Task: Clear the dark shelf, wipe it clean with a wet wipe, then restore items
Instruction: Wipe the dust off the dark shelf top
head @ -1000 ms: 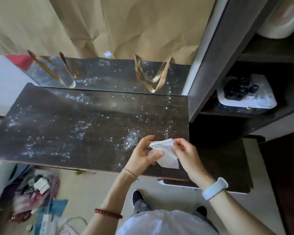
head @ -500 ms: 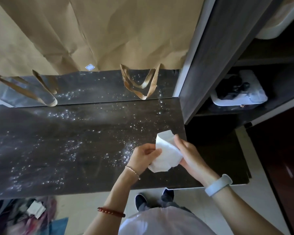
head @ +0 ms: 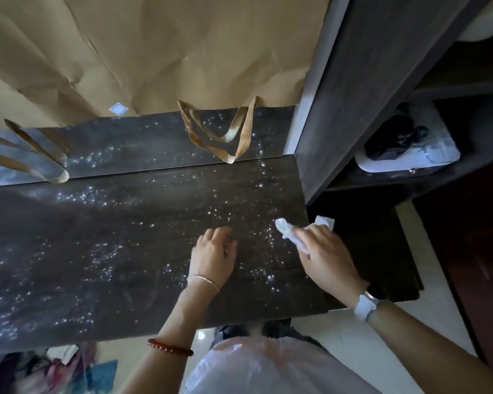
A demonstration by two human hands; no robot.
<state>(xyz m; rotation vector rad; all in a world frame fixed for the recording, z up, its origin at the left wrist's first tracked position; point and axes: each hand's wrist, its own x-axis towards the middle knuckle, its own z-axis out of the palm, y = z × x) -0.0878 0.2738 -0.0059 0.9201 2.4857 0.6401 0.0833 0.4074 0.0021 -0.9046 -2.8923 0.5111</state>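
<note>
The right hand (head: 326, 255) has its grip closed on the wet wipe (head: 289, 233), pressed to the dark shelf (head: 97, 251) near its right end. The left hand (head: 212, 255) rests open and flat, holding nothing. Better to press firmly and sweep in long overlapping passes across the speckled surface.

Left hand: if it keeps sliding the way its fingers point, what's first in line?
Bare dark shelf ahead of the left hand, then likely the brown bag handles at the back edge; depth there is unclear.
</note>
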